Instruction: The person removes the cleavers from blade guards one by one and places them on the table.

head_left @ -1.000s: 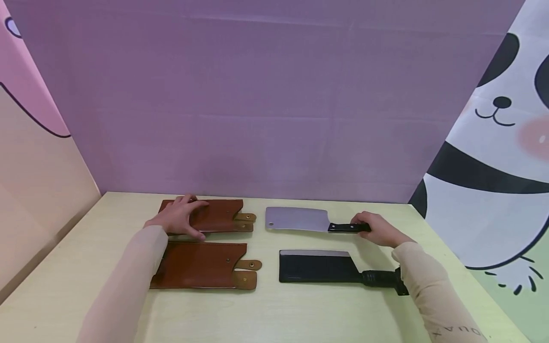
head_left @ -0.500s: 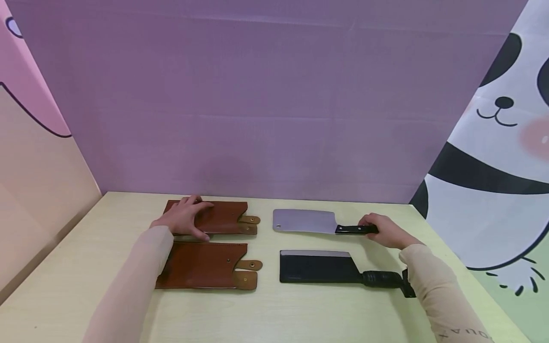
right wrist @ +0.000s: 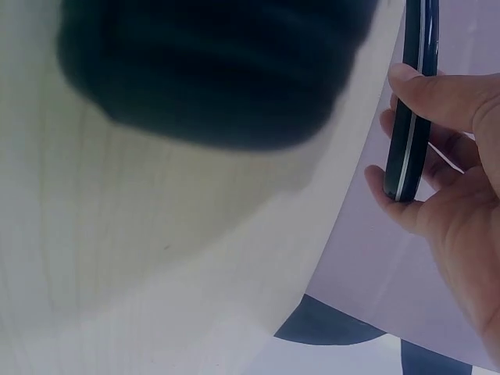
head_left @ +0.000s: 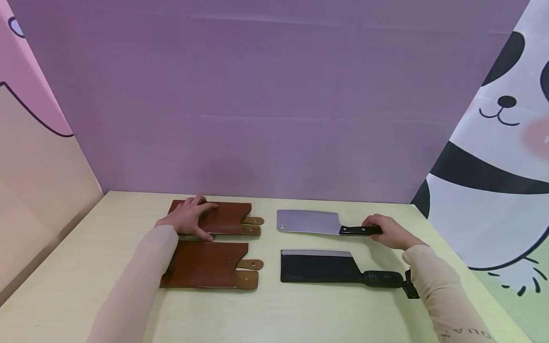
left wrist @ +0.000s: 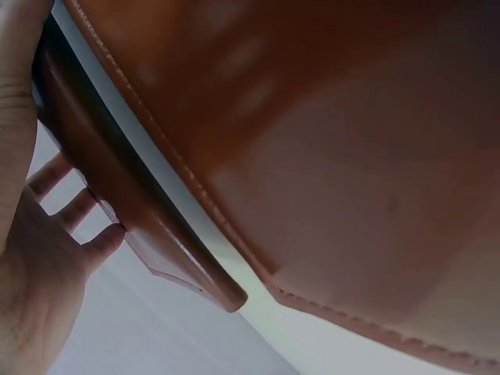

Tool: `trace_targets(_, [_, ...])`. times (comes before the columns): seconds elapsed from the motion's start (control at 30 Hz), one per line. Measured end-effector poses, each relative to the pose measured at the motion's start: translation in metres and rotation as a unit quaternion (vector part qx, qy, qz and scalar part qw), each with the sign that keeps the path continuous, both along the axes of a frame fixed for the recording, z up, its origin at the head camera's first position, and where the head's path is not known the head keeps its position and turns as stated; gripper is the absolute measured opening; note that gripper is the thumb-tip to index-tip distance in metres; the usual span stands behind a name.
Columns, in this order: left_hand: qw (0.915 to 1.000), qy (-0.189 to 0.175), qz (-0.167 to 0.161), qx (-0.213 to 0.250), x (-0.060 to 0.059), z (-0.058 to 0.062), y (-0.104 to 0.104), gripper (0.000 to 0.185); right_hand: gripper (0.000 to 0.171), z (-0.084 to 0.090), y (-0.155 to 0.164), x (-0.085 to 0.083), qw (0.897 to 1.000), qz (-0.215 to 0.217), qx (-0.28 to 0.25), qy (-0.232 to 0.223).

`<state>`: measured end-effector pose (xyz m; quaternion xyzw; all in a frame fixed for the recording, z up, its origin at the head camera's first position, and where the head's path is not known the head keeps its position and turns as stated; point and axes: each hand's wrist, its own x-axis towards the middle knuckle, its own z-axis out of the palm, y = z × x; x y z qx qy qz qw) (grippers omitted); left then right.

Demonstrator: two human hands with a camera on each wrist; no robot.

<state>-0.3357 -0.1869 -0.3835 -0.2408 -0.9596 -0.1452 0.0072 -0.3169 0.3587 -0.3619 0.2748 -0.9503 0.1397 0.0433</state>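
My left hand (head_left: 186,220) grips the far brown leather knife sheath (head_left: 227,220) across its width, thumb on the near edge and fingers (left wrist: 100,244) round the far edge. My right hand (head_left: 389,232) pinches the black riveted handle (head_left: 352,230) of a cleaver, whose silver blade (head_left: 308,222) points left toward that sheath's strapped end, a gap between them. The right wrist view shows thumb and fingers on either side of the handle (right wrist: 406,148). Nearer lies a second, larger sheath (head_left: 206,267), partly behind my left sleeve. Right of it lies a dark-bladed cleaver (head_left: 317,267).
Everything is on a pale wooden table (head_left: 266,314). A purple cloth (head_left: 274,95) hangs behind its far edge, and a panda-print panel (head_left: 489,219) stands at the right. The dark cleaver's ribbed handle (head_left: 383,279) lies close to my right sleeve.
Both hands have shifted slightly right, the left with the far sheath, the right with the silver cleaver. The near sheath and dark cleaver have hardly moved.
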Motion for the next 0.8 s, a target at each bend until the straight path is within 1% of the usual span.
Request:
trace_targets(0.2, [0.9999, -0.010, -0.001, 0.001, 0.0019, 0.0028, 0.0015, 0.089, 0.026, -0.0032, 0.0019, -0.0027, 1.000, -0.013, 0.005, -0.010])
trace_targets(0.3, [0.9999, -0.013, -0.004, -0.001, 0.0012, 0.0020, 0.0009, 0.089, 0.026, -0.0049, 0.0028, -0.0037, 1.000, -0.018, 0.007, -0.015])
trace_targets(0.43, [0.9996, -0.027, -0.002, 0.000, 0.0001, 0.0003, 0.0002, 0.090, 0.027, -0.0072, 0.0027, -0.0053, 1.000, -0.019, 0.005, -0.019])
trace_targets(0.6, [0.9993, -0.038, 0.002, -0.002, -0.0007, -0.0006, -0.0004, 0.091, 0.027, -0.0077, 0.0014, -0.0060, 1.000, -0.015, 0.004, -0.015])
trace_targets(0.8, [0.9986, -0.052, 0.002, -0.012, -0.0015, -0.0003, 0.0002, 0.092, 0.027, -0.0075, 0.0013, -0.0057, 1.000, -0.022, 0.005, -0.010])
